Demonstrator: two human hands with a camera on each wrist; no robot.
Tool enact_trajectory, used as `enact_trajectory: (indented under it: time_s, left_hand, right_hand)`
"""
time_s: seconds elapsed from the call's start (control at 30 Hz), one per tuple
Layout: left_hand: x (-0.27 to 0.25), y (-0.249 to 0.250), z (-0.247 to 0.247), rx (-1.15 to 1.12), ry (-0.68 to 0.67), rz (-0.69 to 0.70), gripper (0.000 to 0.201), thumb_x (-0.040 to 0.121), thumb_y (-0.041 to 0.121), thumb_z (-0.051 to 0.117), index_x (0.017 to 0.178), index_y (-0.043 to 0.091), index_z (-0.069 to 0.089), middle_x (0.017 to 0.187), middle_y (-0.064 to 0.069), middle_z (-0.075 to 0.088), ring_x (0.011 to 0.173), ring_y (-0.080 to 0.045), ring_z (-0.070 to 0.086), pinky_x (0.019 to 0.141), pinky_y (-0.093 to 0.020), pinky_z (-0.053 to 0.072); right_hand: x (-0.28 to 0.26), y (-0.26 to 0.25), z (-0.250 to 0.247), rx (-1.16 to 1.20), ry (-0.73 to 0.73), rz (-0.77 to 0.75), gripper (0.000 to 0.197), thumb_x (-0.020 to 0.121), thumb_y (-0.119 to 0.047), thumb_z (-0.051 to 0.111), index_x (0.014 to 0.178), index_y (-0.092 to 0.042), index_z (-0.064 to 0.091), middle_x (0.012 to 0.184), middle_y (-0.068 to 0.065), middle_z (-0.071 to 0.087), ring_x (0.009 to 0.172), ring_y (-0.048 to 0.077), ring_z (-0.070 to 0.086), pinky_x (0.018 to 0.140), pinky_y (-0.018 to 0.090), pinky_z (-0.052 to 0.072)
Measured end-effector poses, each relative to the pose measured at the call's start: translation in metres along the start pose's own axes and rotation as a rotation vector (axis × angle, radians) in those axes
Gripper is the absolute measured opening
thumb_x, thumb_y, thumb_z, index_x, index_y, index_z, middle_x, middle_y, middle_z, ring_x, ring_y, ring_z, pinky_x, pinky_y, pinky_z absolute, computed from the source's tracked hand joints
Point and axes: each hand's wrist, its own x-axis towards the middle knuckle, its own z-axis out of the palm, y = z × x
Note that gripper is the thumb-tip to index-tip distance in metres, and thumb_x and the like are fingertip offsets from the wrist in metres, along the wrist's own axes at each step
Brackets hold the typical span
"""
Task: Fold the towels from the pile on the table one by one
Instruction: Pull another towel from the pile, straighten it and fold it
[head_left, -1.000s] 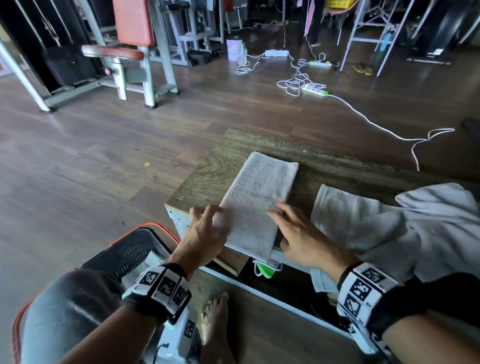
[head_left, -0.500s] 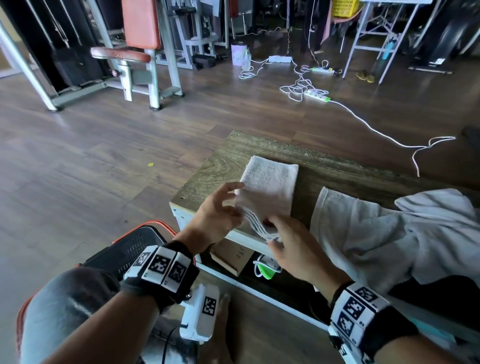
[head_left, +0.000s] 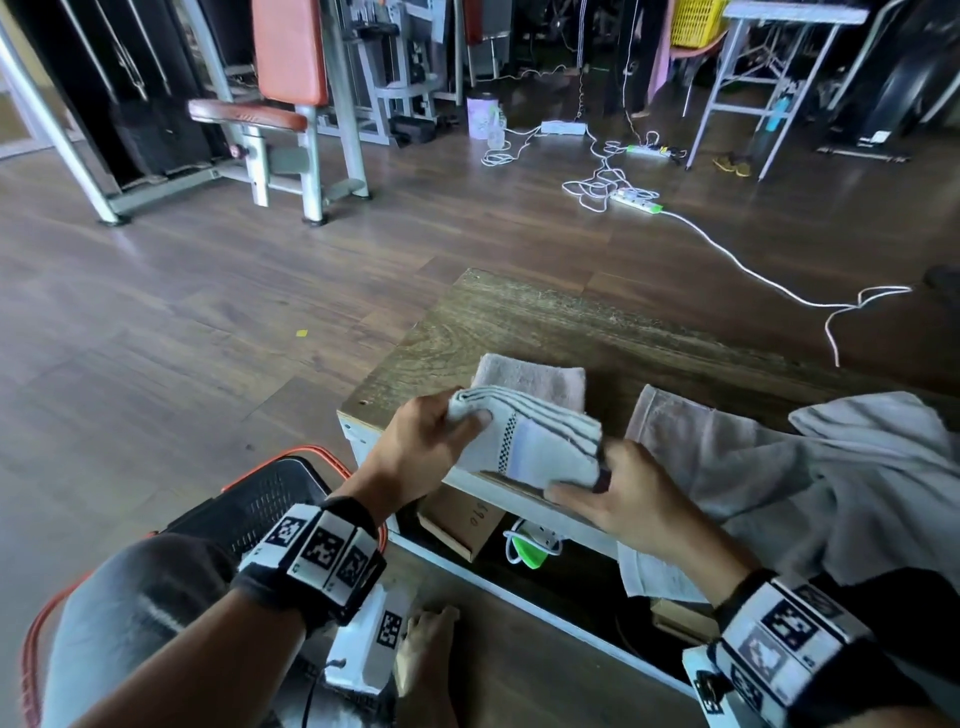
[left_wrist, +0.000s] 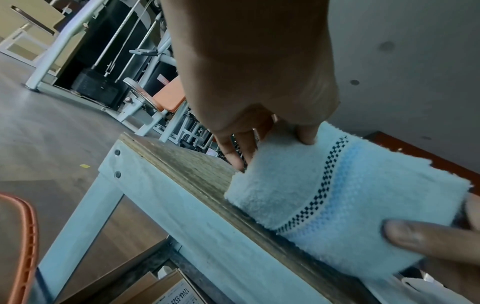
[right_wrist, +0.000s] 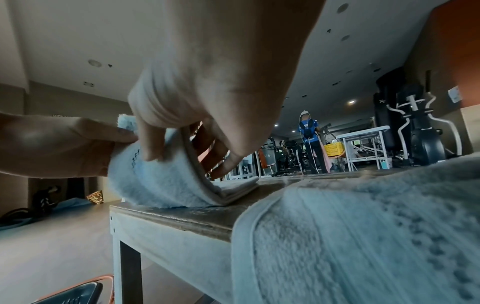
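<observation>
Both hands pinch the towel: the left hand its left end, the right hand its right. The raised half curls over the half lying flat on the table, beyond the fingers.

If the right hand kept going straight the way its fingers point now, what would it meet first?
The right hand points up-left across the table, already gripping the folded towel. Pushing on, it would likely press the towel into the left hand holding the opposite end; depth is unclear.

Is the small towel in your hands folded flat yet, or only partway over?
Partway. Both hands, left hand and right hand, hold the towel bent over itself, near half raised above the far half lying on the table.
</observation>
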Motion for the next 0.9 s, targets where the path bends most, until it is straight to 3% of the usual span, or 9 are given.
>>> enact_trajectory:
  time_s: [0.13, 0.3, 0.4, 0.47, 0.53, 0.63, 0.73, 0.8, 0.9]
  left_hand:
    - [0.003, -0.01, 0.006, 0.008, 0.045, -0.098, 0.03, 0.094, 0.04, 0.06, 0.082, 0.013, 0.061, 0.069, -0.006, 0.062, 0.058, -0.009, 0.052, 0.055, -0.031, 0.044]
    - [0.003, -0.027, 0.013, 0.049, 0.034, -0.235, 0.043, 0.081, 0.06, 0.06, 0.084, 0.018, 0.063, 0.076, 0.0, 0.07, 0.066, -0.016, 0.063, 0.06, -0.037, 0.053]
    - [0.017, -0.027, 0.015, 0.151, 0.081, -0.275, 0.024, 0.088, 0.038, 0.063, 0.086, 0.015, 0.06, 0.077, -0.004, 0.068, 0.061, -0.015, 0.055, 0.05, -0.025, 0.045]
    - [0.031, -0.022, 0.015, 0.123, 0.142, -0.289, 0.02, 0.091, 0.028, 0.064, 0.101, 0.013, 0.056, 0.086, -0.005, 0.069, 0.062, -0.011, 0.056, 0.048, -0.016, 0.041]
    - [0.041, -0.017, 0.017, 0.054, 0.198, -0.273, 0.033, 0.091, 0.026, 0.064, 0.118, 0.013, 0.05, 0.1, -0.009, 0.07, 0.074, -0.017, 0.064, 0.059, -0.026, 0.051]
    - [0.043, -0.014, 0.023, 0.228, 0.24, -0.229, 0.053, 0.086, 0.028, 0.066, 0.13, 0.014, 0.042, 0.121, -0.014, 0.058, 0.104, -0.028, 0.058, 0.086, -0.041, 0.05]
    - [0.033, -0.008, 0.03, 0.5, 0.023, -0.224, 0.061, 0.077, 0.049, 0.069, 0.131, 0.032, 0.046, 0.126, -0.005, 0.037, 0.114, -0.022, 0.037, 0.097, -0.038, 0.037]
    - [0.028, -0.008, 0.034, 0.646, -0.153, -0.236, 0.058, 0.077, 0.061, 0.064, 0.131, 0.046, 0.046, 0.135, -0.003, 0.026, 0.124, -0.026, 0.028, 0.104, -0.045, 0.033]
    - [0.034, -0.017, 0.026, 0.776, -0.179, -0.262, 0.057, 0.086, 0.052, 0.06, 0.137, 0.056, 0.035, 0.154, -0.008, 0.01, 0.133, -0.036, 0.021, 0.107, -0.057, 0.03]
  right_hand:
    - [0.005, 0.007, 0.008, 0.044, 0.074, 0.044, 0.016, 0.086, -0.023, 0.075, 0.102, -0.024, 0.073, 0.094, -0.015, 0.075, 0.088, -0.005, 0.069, 0.082, 0.03, 0.059]
    - [0.021, 0.016, 0.016, 0.022, 0.11, 0.116, 0.02, 0.086, -0.029, 0.074, 0.104, -0.021, 0.074, 0.091, -0.011, 0.076, 0.083, 0.0, 0.07, 0.076, 0.035, 0.06]
    - [0.039, 0.017, 0.015, -0.026, 0.192, 0.137, 0.018, 0.086, -0.033, 0.074, 0.095, -0.017, 0.073, 0.083, -0.008, 0.073, 0.076, 0.003, 0.069, 0.064, 0.027, 0.054]
    - [0.052, 0.015, 0.012, -0.035, 0.269, 0.171, 0.021, 0.087, -0.035, 0.073, 0.092, -0.015, 0.069, 0.081, -0.005, 0.071, 0.074, 0.01, 0.067, 0.059, 0.029, 0.051]
    - [0.065, 0.016, 0.011, -0.056, 0.332, 0.203, 0.023, 0.088, -0.036, 0.071, 0.096, -0.016, 0.063, 0.085, -0.003, 0.068, 0.076, 0.015, 0.066, 0.057, 0.027, 0.048]
    - [0.08, 0.025, 0.009, -0.095, 0.402, 0.238, 0.047, 0.091, -0.039, 0.067, 0.129, -0.017, 0.051, 0.116, 0.002, 0.065, 0.101, 0.019, 0.064, 0.077, 0.03, 0.051]
    - [0.083, 0.035, 0.005, -0.234, 0.28, 0.201, 0.059, 0.098, -0.039, 0.055, 0.15, -0.02, 0.034, 0.151, 0.003, 0.045, 0.137, 0.023, 0.044, 0.109, 0.034, 0.038]
    - [0.08, 0.041, 0.005, -0.327, 0.152, 0.149, 0.054, 0.1, -0.035, 0.052, 0.15, -0.02, 0.037, 0.15, 0.003, 0.046, 0.138, 0.024, 0.044, 0.11, 0.031, 0.037]
    - [0.075, 0.05, 0.006, -0.491, 0.135, 0.058, 0.038, 0.096, -0.04, 0.055, 0.126, -0.018, 0.062, 0.118, 0.008, 0.062, 0.115, 0.03, 0.055, 0.098, 0.039, 0.046]
